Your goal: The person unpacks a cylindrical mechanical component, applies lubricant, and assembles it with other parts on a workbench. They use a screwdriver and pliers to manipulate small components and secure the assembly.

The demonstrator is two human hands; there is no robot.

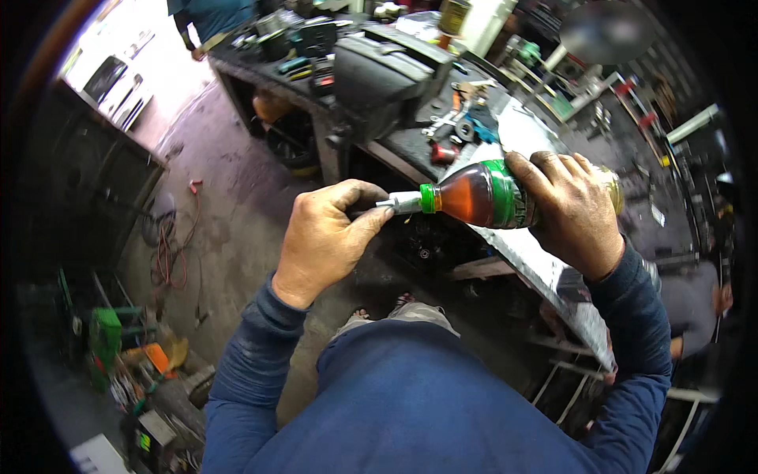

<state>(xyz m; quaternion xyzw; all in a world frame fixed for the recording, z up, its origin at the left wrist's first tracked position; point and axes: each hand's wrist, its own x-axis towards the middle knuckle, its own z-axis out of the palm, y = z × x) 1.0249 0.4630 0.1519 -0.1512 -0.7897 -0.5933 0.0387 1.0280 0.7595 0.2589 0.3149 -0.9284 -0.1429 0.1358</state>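
My right hand (564, 201) is wrapped round a clear plastic bottle (470, 197) of reddish-amber liquid, its label green and black. The bottle lies almost level in the air, with its green neck end (429, 199) pointing left. My left hand (335, 233) is closed in a pinch, thumb and fingers on a small silvery-white cylindrical piece (405, 203) with a thin tip. That piece is in line with the bottle's neck and appears to meet it; whether it is fixed there I cannot tell. My fingers cover part of the piece, and my right hand hides the middle of the bottle.
Ahead is a workbench (399, 158) with a grey boxy machine (383, 75), wrenches (450, 126) and other hand tools. A pale sheet (521, 237) covers its right side. Red cable (167, 265) lies on the floor at left. People stand at far left (213, 20) and right (695, 304).
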